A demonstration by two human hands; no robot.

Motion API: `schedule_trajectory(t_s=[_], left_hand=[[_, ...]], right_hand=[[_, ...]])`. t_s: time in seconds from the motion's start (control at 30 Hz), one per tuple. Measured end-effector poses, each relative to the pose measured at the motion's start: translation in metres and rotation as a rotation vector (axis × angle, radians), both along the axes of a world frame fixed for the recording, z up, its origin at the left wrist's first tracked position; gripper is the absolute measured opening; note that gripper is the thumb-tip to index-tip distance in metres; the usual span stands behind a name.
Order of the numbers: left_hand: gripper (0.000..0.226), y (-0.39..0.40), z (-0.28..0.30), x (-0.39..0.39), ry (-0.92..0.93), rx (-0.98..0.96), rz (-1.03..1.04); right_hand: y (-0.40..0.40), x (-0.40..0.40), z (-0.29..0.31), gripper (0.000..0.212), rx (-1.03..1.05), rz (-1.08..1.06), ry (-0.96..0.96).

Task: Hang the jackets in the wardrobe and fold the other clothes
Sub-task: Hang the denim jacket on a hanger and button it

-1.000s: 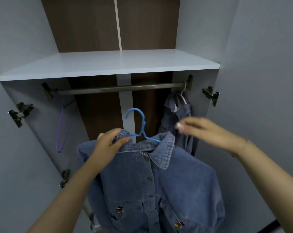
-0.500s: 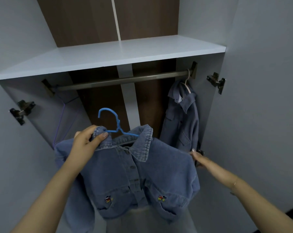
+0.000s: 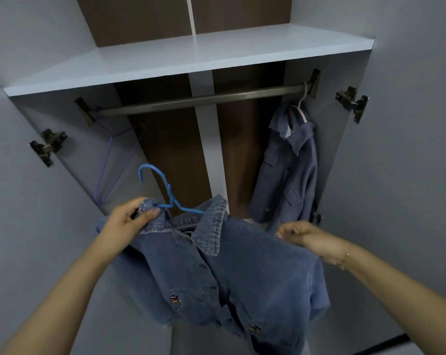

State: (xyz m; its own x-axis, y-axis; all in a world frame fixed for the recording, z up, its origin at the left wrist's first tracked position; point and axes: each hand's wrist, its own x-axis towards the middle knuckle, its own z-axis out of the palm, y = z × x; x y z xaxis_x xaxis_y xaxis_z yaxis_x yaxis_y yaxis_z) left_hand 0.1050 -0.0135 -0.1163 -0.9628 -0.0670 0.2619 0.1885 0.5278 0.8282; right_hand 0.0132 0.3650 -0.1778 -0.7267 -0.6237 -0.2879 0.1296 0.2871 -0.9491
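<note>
A blue denim jacket (image 3: 237, 275) sits on a blue wire hanger (image 3: 163, 193) in front of the open wardrobe, well below the metal rail (image 3: 199, 99). My left hand (image 3: 132, 221) pinches the jacket's collar and the hanger's left arm. My right hand (image 3: 306, 238) rests on the jacket's right shoulder with its fingers curled; whether it grips the cloth I cannot tell. A second blue-grey jacket (image 3: 286, 170) hangs on a pale hanger at the rail's right end.
An empty purple wire hanger (image 3: 111, 160) hangs at the rail's left end. A white shelf (image 3: 191, 60) runs above the rail. Door hinges (image 3: 352, 102) stick out on both side walls. The middle stretch of the rail is bare.
My right hand dropped from near the hanging jacket, then came up onto the denim jacket's right shoulder. The jacket and my left hand sank lower and drifted left in view.
</note>
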Motion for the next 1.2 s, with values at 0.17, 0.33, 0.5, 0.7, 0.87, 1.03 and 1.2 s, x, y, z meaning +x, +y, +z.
schedule_trajectory(t_s=[0.17, 0.33, 0.5, 0.7, 0.87, 1.03, 1.2], left_hand=[[0.020, -0.005, -0.025, -0.002, 0.025, -0.351, 0.039], [0.015, -0.002, -0.058, -0.014, -0.105, -0.526, 0.139], [0.021, 0.012, -0.064, -0.033, -0.157, -0.284, 0.325], [0.017, 0.044, -0.028, -0.036, 0.084, -0.077, 0.164], [0.021, 0.058, -0.004, -0.039, 0.195, -0.293, 0.101], [0.015, 0.050, 0.009, -0.037, 0.187, -0.313, 0.059], [0.007, 0.025, 0.021, -0.034, 0.235, -0.452, -0.122]], right_hand=[[0.007, -0.030, 0.027, 0.022, -0.184, -0.662, 0.522], [0.000, -0.023, 0.064, 0.017, -0.413, -0.915, 0.781], [-0.014, 0.029, 0.038, 0.016, -0.120, -0.503, 1.253], [0.012, 0.028, 0.011, 0.016, 0.140, -0.439, 1.067], [0.017, 0.002, 0.033, 0.059, 0.334, -0.282, 1.200], [-0.005, 0.002, 0.014, 0.043, 0.329, -0.298, 1.511], [-0.011, -0.004, 0.020, 0.032, 0.123, -0.204, 1.096]])
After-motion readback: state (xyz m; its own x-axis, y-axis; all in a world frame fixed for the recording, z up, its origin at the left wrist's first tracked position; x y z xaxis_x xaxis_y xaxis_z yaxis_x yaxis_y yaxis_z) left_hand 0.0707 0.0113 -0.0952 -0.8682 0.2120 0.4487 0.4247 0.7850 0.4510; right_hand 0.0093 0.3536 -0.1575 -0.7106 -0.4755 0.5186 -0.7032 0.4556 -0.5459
